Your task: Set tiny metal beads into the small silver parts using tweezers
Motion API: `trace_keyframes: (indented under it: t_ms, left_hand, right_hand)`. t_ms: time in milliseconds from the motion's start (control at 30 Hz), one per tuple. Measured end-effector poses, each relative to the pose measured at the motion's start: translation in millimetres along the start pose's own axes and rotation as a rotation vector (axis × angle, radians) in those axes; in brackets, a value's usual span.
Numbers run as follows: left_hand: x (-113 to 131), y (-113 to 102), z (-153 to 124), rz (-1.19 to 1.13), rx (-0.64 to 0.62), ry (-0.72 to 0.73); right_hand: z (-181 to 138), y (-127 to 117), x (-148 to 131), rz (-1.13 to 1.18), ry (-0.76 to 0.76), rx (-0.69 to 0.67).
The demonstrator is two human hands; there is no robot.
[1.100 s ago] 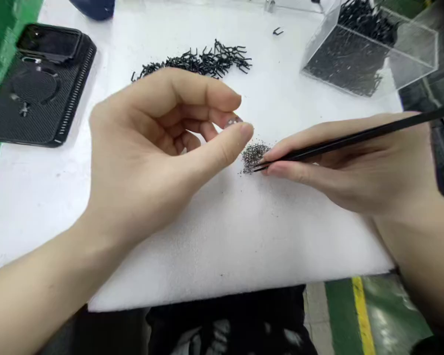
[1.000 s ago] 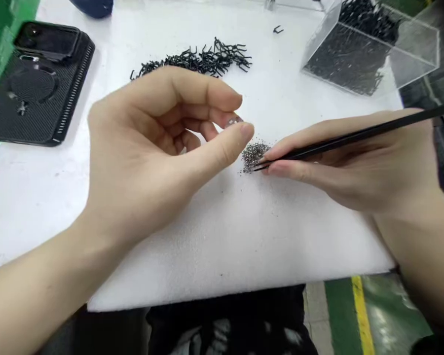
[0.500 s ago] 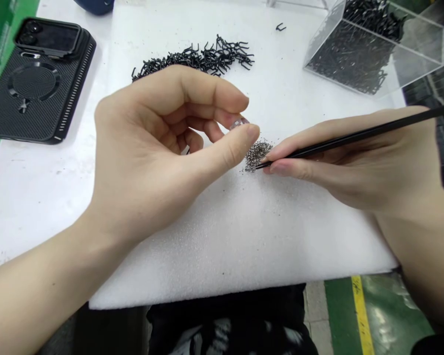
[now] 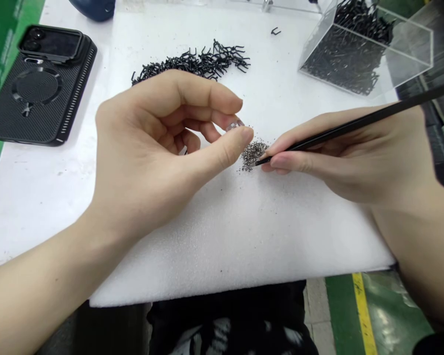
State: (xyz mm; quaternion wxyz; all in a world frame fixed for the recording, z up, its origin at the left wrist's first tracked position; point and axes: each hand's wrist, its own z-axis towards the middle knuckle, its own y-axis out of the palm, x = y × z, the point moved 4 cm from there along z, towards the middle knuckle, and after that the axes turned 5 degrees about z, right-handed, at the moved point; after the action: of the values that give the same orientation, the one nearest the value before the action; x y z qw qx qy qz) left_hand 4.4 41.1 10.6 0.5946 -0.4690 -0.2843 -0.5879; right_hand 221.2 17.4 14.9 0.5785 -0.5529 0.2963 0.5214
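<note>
My left hand (image 4: 159, 143) is closed, with a small clear plastic piece (image 4: 235, 125) pinched between thumb and fingers. Most of that piece is hidden. Black tweezers (image 4: 336, 129) sit in my right hand (image 4: 358, 158), gripped near their tips. The tips reach into a small heap of tiny metal parts (image 4: 250, 154) on the white foam sheet (image 4: 244, 236). My left thumb is just to the left of this heap, above the foam. Whether the tips hold one of the parts is too small to tell.
Beyond my left hand lies a pile of bent black pieces (image 4: 192, 63), with one loose black piece (image 4: 276, 31) farther right. A clear box (image 4: 410, 54) of similar pieces stands at back right. A black phone-like device (image 4: 40, 88) lies left, near a dark blue object (image 4: 96, 7).
The whole view has shifted slightly. Both hands keep their grips, and the tweezer tips stay at the heap of tiny metal parts.
</note>
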Motion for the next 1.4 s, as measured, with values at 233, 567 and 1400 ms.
trace_keyframes:
  t_ms: [233, 567, 1400]
  left_hand:
    - [2, 1, -1, 0.049, -0.002, -0.015]
    - [4, 0, -2, -0.013, 0.004, -0.035]
    - [19, 15, -17, 0.376, -0.334, 0.216]
  right_hand:
    - [0, 2, -2, -0.018, 0.022, -0.003]
    - [0, 4, -1, 0.005, 0.01, -0.013]
    - [6, -17, -8, 0.128, -0.114, -0.009]
